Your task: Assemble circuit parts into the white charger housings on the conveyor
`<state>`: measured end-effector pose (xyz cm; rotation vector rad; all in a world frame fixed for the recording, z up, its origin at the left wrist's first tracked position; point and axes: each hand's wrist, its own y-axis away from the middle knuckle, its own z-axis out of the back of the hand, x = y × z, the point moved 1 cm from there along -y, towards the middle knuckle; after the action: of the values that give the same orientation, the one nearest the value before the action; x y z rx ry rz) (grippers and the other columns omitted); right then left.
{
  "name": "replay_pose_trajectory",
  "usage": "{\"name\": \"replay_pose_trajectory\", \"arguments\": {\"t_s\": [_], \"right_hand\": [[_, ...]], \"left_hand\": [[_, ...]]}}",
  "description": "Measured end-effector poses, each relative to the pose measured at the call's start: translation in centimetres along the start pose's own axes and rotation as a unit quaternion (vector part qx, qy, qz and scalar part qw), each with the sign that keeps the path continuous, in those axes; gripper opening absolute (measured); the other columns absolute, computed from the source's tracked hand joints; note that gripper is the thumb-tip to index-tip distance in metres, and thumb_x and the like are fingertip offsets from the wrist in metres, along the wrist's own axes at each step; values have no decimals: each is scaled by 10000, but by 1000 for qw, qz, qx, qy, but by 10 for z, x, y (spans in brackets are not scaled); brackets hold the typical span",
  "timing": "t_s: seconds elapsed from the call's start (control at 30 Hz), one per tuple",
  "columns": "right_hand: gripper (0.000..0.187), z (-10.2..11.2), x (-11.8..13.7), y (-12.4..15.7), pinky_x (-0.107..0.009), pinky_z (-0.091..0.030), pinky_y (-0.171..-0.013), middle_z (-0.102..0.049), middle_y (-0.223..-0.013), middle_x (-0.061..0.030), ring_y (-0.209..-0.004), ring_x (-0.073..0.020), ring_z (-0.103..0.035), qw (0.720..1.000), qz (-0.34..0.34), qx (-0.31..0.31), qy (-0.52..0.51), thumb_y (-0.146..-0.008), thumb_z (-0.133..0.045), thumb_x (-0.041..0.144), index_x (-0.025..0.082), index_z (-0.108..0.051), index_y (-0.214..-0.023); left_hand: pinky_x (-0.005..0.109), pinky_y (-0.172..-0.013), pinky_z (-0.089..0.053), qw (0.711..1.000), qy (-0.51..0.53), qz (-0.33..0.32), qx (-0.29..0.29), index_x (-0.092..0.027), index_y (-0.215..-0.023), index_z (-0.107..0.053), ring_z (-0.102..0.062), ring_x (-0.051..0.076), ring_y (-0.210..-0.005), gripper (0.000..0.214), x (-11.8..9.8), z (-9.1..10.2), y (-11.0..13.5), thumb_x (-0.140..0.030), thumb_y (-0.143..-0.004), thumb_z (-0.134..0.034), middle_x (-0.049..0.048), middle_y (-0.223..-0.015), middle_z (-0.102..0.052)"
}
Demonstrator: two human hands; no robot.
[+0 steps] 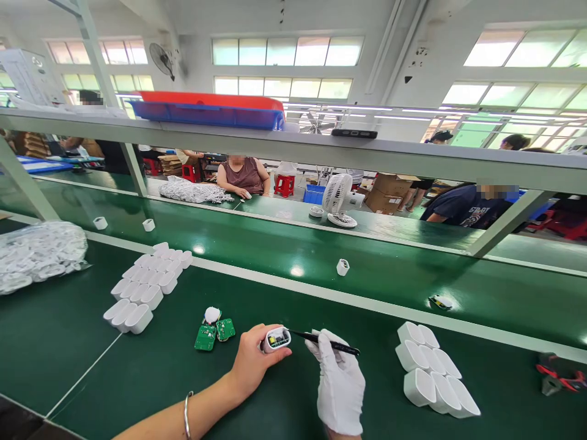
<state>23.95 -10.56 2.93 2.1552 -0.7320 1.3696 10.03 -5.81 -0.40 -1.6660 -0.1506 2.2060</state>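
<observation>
My bare left hand is closed round a white plastic charger housing, its open end facing me with a circuit board and yellow part inside. In my white-gloved right hand are black tweezers, their tip touching or very near the housing's rim. Left of my left hand lie green circuit boards, with a round white piece by them. A group of white housings sits right of my right hand, and a larger group stands to the far left.
Beyond a pale strip runs a green conveyor belt carrying a few housings and a circuit board. A bag of white parts lies left. Red-handled pliers lie right. Overhead crosses a shelf; people sit beyond.
</observation>
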Motion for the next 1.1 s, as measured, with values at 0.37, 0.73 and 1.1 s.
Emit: {"name": "replay_pose_trajectory", "arguments": {"t_s": [0.37, 0.73, 1.1], "right_hand": [[440, -3, -3, -7, -330, -598, -710, -688, -739, -21, -697, -193, -675, 998, -61, 28, -14, -502, -814, 431, 137, -630, -772], [429, -2, 1, -9, -361, -594, -715, -674, -721, -6, -684, -182, -664, 999, -43, -1, -26, -513, -805, 434, 145, -626, -775], [401, 1, 10, -8, -360, -590, -720, -667, -742, -5, -718, -187, -660, 1000, -15, -3, -6, -549, -791, 427, 159, -629, -798]], "left_hand": [[250, -586, -446, 999, -23, -28, 18, -201, -910, -725, -569, 167, -651, 311, 0, 0, 1, -424, -695, -707, 41, -742, -667], [230, -565, -446, 999, -14, -29, 6, -194, -897, -731, -558, 150, -629, 338, -5, -1, 5, -458, -688, -695, 37, -710, -641], [222, -543, -429, 999, -14, -25, 13, -196, -902, -730, -542, 139, -604, 317, -4, 0, 4, -440, -701, -693, 30, -699, -621]]}}
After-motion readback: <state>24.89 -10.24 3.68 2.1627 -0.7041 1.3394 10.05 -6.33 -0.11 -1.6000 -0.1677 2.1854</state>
